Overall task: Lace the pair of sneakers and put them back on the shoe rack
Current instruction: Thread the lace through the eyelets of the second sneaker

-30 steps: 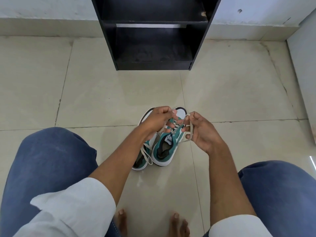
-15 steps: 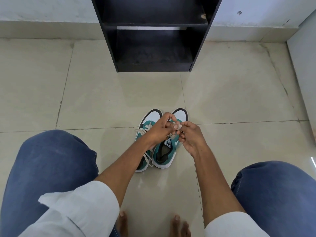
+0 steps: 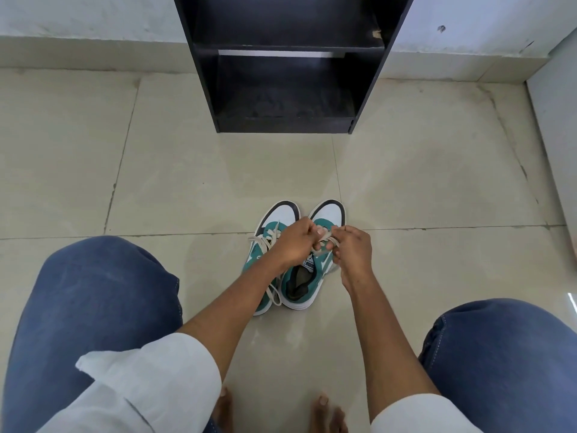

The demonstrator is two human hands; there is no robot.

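Two teal and white sneakers with black toe trim stand side by side on the tiled floor, toes pointing away from me. The left sneaker (image 3: 271,232) has its cream lace tied, with loose ends trailing by its heel. Over the right sneaker (image 3: 312,276) my left hand (image 3: 295,242) and my right hand (image 3: 354,248) sit close together, each pinching part of its cream lace (image 3: 324,242). The black shoe rack (image 3: 281,64) stands against the wall straight ahead, its lower shelves bare.
My knees in blue jeans fill the lower left and lower right, and my bare toes show at the bottom edge. A white wall panel (image 3: 555,126) runs along the right side. Beige floor tiles lie between the sneakers and the rack.
My hands came down and together from a wider, raised pull on the lace. They now hold it low over the right sneaker's tongue.
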